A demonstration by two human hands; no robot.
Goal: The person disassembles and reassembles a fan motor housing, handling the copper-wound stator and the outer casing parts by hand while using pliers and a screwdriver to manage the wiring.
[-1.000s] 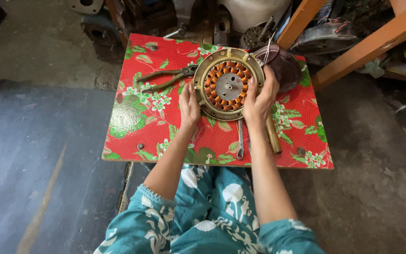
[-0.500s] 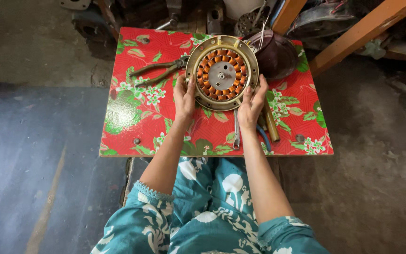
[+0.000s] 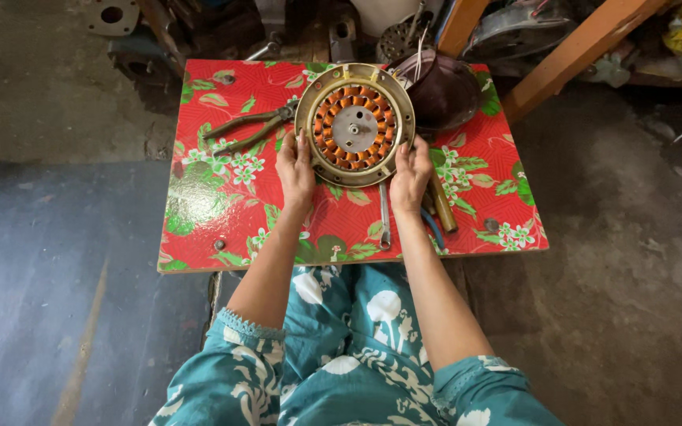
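Motor (image 3: 354, 125): we grip its rim, left hand (image 3: 295, 170), right hand (image 3: 410, 172); judged risk: thin wires (image 3: 418, 49) snagging, tearing.

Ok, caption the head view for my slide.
Both hands, left hand and right hand, grip a round motor stator on a red floral table, pliers alongside.
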